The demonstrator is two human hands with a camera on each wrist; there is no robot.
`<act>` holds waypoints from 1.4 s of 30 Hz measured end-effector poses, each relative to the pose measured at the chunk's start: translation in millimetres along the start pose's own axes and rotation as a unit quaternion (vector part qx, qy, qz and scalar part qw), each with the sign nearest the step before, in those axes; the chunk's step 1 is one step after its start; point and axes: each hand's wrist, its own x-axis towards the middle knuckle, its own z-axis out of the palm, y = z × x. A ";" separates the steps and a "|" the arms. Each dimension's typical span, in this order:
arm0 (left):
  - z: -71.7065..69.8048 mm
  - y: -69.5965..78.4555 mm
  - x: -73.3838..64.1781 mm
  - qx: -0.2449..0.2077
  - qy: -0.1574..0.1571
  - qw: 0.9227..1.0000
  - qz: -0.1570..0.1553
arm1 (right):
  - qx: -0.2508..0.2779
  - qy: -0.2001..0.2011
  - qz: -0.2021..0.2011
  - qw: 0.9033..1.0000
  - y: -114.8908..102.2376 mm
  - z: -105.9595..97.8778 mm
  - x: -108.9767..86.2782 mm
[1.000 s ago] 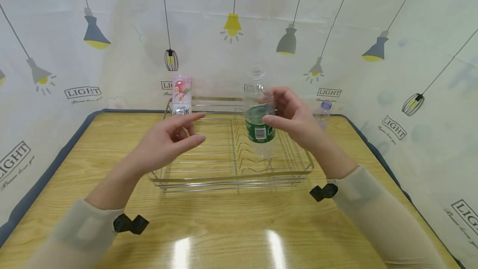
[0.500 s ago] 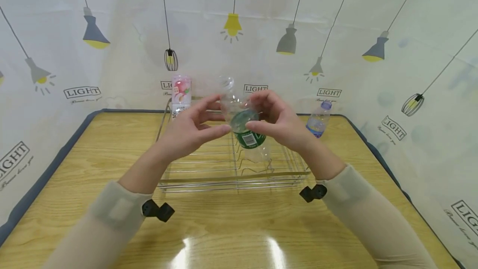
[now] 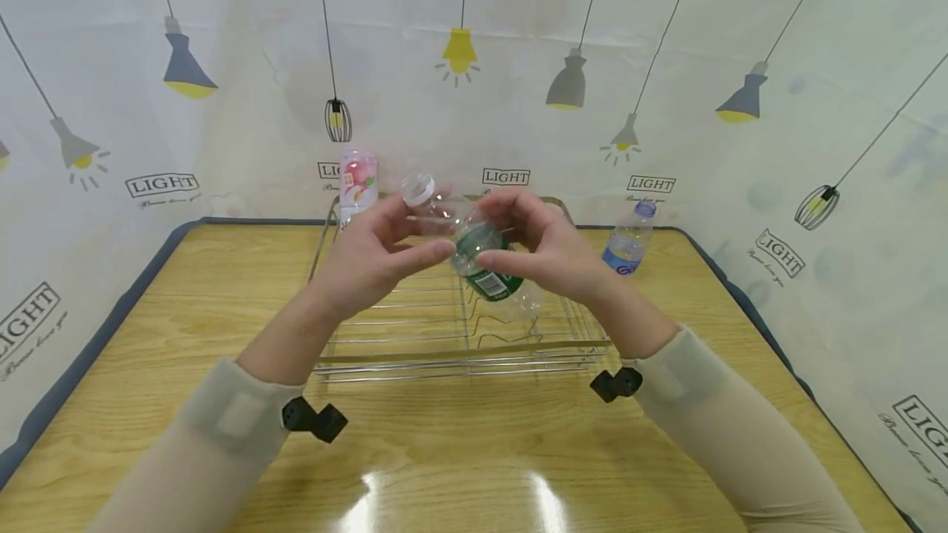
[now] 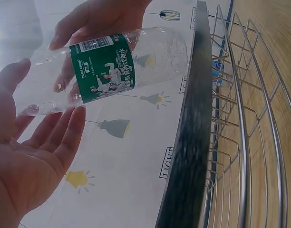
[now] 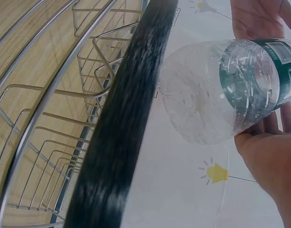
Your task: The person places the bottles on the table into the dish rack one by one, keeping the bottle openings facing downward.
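Note:
Tilted over the wire rack (image 3: 474, 359) is a clear plastic bottle (image 3: 492, 280) with a green label. Its mouth points to the upper left and its base to the lower right. My left hand (image 3: 363, 261) curls around the neck and shoulder; in the left wrist view those fingers (image 4: 72, 130) lie along the bottle's side. My right hand (image 3: 551, 257) grips the body at the label, thumb in front and fingers behind. The right wrist view shows the bottle's base (image 5: 198, 90) sticking out past the right hand (image 5: 274, 161).
At the rack's far left corner stands a pink-and-white bottle (image 3: 359, 179), partly hidden by my left hand. A smaller clear bottle (image 3: 628, 241) with a blue label stands right of the rack on the wooden table (image 3: 459, 451). A printed cloth backdrop (image 3: 259, 81) surrounds the table.
My left hand has moved right and up to the bottle and now holds its upper part. The bottle has tipped from upright to leaning left, and my right hand has shifted slightly left with it.

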 end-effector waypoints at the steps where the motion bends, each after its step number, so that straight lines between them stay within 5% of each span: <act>1: -0.1 -0.7 -0.2 -0.003 0.001 1.000 0.003 | -0.001 -0.002 0.000 1.000 0.1 -0.3 -0.2; 23: -34.4 -22.8 -26.0 -0.137 0.036 0.990 -0.014 | 0.003 -0.010 0.068 0.998 24.0 -24.1 -25.3; 42: -36.7 -27.7 -31.2 -0.121 0.025 0.992 -0.021 | 0.074 -0.013 0.034 0.997 33.5 -24.8 -31.4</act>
